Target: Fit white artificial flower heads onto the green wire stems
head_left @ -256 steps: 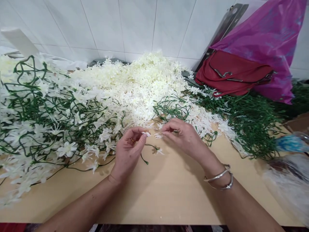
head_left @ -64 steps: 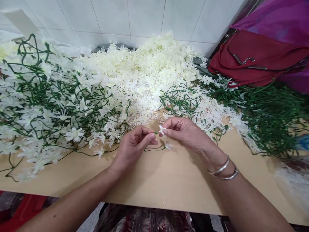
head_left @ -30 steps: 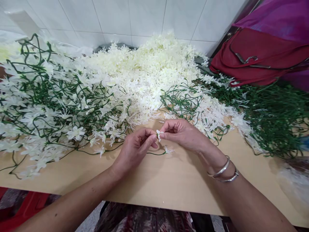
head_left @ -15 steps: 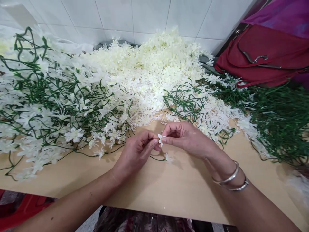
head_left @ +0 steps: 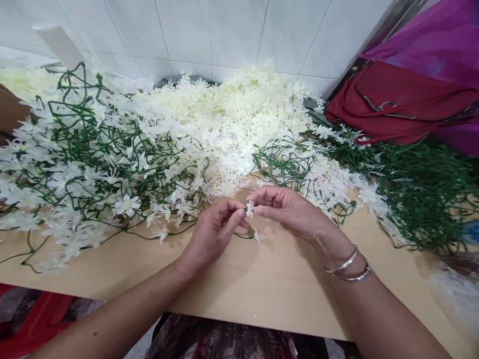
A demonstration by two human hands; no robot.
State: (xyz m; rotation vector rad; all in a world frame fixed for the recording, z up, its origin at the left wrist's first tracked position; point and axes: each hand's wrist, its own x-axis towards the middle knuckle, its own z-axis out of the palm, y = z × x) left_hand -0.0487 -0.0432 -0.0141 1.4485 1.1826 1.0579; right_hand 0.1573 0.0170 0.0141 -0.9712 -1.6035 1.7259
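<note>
Left hand first: its thumb and forefinger are pinched together on the short green stem just behind a white flower, while the other fingers curl in. That flower sits between the two hands, above the table, its petals turned towards the right hand. I see the right thumb and forefinger slightly parted, right up at the petals, with the rest of the fingers folded; whether they grip the flower I can't tell. Two silver bracelets circle the right wrist.

Just below the fingertips, a second flower pokes out on a green stalk from under the left hand. Beyond the hands, a pale heap of loose blossoms leans towards the tiled wall. To its left spreads a thick tangle of stemmed flowers. A small knot of green stems lies behind the right hand, and a bigger green pile fills the right side, near a red handbag with a purple plastic bag behind it.
</note>
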